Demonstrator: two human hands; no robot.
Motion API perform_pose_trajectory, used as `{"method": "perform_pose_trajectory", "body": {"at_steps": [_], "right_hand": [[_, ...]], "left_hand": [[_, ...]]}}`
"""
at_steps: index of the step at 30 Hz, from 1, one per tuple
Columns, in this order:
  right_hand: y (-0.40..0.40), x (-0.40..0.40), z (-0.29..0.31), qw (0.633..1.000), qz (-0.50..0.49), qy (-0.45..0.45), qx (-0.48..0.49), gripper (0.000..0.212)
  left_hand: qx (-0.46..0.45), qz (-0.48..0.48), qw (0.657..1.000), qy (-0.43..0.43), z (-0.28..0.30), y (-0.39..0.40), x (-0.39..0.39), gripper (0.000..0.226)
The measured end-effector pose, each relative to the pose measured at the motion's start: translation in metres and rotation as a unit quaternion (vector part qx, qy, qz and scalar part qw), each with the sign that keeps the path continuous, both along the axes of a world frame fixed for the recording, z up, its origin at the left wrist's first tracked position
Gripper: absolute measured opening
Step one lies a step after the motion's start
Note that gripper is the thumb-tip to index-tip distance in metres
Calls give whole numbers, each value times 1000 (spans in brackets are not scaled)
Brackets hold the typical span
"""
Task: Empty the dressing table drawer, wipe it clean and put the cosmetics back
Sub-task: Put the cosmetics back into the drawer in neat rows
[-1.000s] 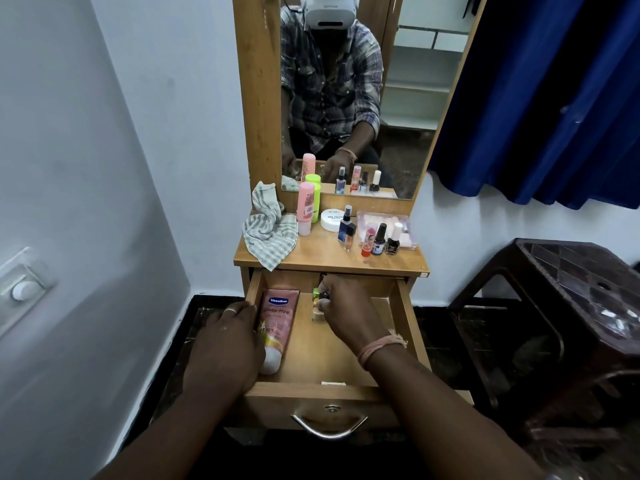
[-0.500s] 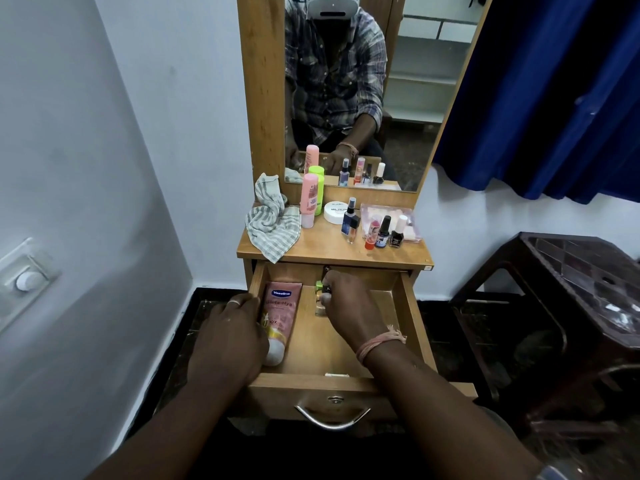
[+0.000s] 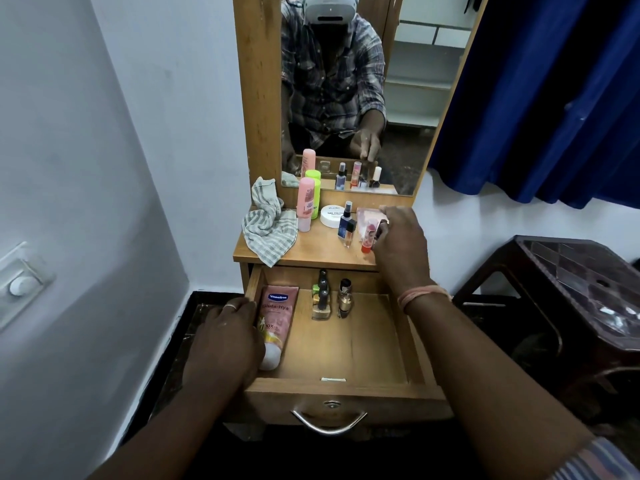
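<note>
Up out of the drawer (image 3: 377,344) is where my right hand (image 3: 401,244) has come since a moment ago; it was down at the small bottles in the back of the drawer and is now reaching over the right side of the table top (image 3: 311,251). Its fingers are curling at the little bottles there, beside the red-capped bottle (image 3: 367,237), with a dark cap showing at my fingertips, but I cannot tell whether I am actually gripping one.

I am keeping my left hand (image 3: 225,341) where it was, resting over the drawer's left wall with the fingers bent over the edge, just beside the pink Vaseline tube (image 3: 277,320) that is lying along the left side with its white cap toward me. Whether I am touching the tube is hidden by my hand.

Two groups of small bottles are now standing uncovered at the back of the drawer: a gold-based polish bottle (image 3: 322,303) and a darker gold one (image 3: 345,299) just to its right.

On the table top, the striped cloth (image 3: 270,233) is lying crumpled at the left, the pink bottle (image 3: 306,202) and green bottle (image 3: 314,195) are standing by the mirror (image 3: 408,81), and the white jar (image 3: 331,215) and blue spray bottle (image 3: 347,226) are sitting near the middle.
</note>
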State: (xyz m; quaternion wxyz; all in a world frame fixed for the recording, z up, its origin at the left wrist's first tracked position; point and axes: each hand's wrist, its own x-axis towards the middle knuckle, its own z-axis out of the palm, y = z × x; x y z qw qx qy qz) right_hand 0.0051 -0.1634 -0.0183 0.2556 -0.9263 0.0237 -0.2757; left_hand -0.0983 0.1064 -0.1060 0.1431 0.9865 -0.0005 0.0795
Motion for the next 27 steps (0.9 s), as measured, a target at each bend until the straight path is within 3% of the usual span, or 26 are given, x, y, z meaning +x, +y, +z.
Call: {"method": "perform_pose_trajectory", "body": {"at_steps": [2,7,16,23,27], "right_hand": [[-4,7,2,999,3,30,-15,42],[-4,16,-1,999,-2,48,-2,28],[-3,-33,3,997,18,-24,77,16],[10,-69,-50,979,75,153,114,10],[18,-73,-75,976,98,182,64,16]], "left_hand": [[-4,-1,1000,-1,1,0,0,44],[0,-18,1000,-2,1,2,0,38],[6,-14,1000,-15,-2,3,2,28],[6,-9,1000,-17,0,1,0,26],[3,-15,1000,-17,1,1,-1,26]]}}
